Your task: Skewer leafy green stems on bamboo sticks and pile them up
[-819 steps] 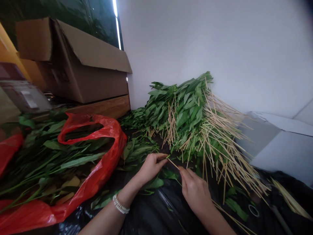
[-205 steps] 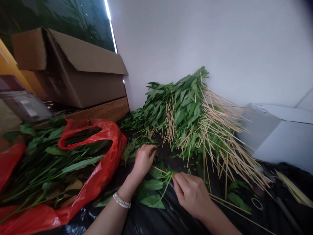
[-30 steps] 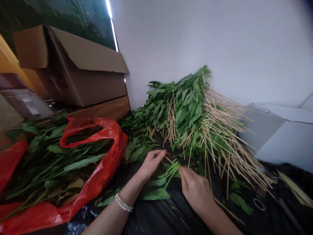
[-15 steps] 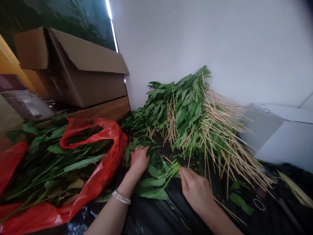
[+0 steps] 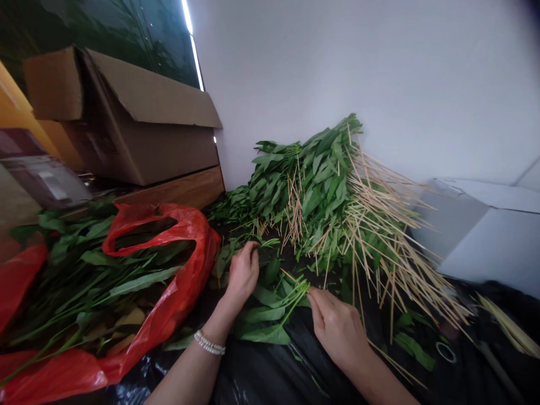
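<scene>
My right hand [image 5: 340, 323] is closed in a pinch at the cut ends of a small bunch of leafy green stems [image 5: 274, 312], whose broad leaves spread left over black plastic sheeting. A thin tan stick lies by the stems' upper side; whether my fingers hold it too I cannot tell. My left hand [image 5: 243, 273], with a beaded bracelet at the wrist, is raised just past these leaves. Its thumb and fingers are pinched together on a small green sprig [image 5: 269, 243] that shows at the fingertips. Loose leaves lie around it.
Left stands an open red plastic bag [image 5: 198, 225] full of long leafy stems. Behind it is a cardboard box [image 5: 169, 149]. Tied-looking leafy bundles with many thin sticks [image 5: 392, 225] are heaped against the wall. A white box [image 5: 489, 236] and a roll of tape [image 5: 446, 352] are at right.
My left hand has lifted and moved slightly away from me, its fingers now pinched with a green sprig at the tips. My right hand and its bunch have stayed nearly still.
</scene>
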`<action>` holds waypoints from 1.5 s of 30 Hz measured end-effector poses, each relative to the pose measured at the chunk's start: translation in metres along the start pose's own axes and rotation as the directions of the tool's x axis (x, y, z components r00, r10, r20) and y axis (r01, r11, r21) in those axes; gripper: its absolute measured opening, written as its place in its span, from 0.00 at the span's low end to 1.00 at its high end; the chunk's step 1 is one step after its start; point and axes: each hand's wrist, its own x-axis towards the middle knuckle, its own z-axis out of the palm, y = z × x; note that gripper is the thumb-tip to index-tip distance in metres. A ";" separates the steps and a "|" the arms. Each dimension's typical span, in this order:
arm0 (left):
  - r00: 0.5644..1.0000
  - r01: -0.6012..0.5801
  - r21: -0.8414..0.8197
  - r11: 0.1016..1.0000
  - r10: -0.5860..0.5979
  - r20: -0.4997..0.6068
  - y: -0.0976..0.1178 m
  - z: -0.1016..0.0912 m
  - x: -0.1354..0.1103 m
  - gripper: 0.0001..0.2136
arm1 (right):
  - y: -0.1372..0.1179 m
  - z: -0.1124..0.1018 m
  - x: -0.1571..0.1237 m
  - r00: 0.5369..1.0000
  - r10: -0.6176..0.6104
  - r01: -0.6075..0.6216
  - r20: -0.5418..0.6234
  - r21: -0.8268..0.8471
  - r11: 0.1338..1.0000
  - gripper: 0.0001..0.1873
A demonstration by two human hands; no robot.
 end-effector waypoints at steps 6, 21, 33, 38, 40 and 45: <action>0.996 0.026 -0.206 0.978 -0.009 0.084 0.012 -0.010 -0.001 0.15 | -0.001 -0.001 0.000 1.000 0.006 -0.006 -0.002 0.021 1.000 0.15; 0.934 -0.099 -0.251 0.963 0.177 0.311 0.015 -0.002 -0.003 0.10 | 0.003 -0.001 0.001 0.999 0.041 -0.041 0.003 0.019 0.999 0.14; 0.689 -0.190 -0.220 0.957 0.289 0.665 0.016 -0.012 -0.005 0.14 | 0.006 -0.001 0.000 0.999 0.052 -0.052 0.007 0.030 0.998 0.14; 0.696 -0.192 -0.290 0.937 0.339 0.633 0.018 -0.008 -0.008 0.10 | 0.006 -0.002 0.001 0.998 0.060 -0.061 0.011 0.021 0.998 0.14; 0.762 -0.140 -0.325 0.935 0.312 0.568 0.017 -0.006 -0.006 0.09 | 0.006 -0.001 0.001 0.998 0.062 -0.062 0.007 0.016 0.998 0.15; 0.930 0.019 -0.413 0.910 0.136 0.342 0.013 -0.002 -0.002 0.09 | 0.007 0.000 0.000 0.998 0.055 -0.055 0.007 0.016 0.998 0.14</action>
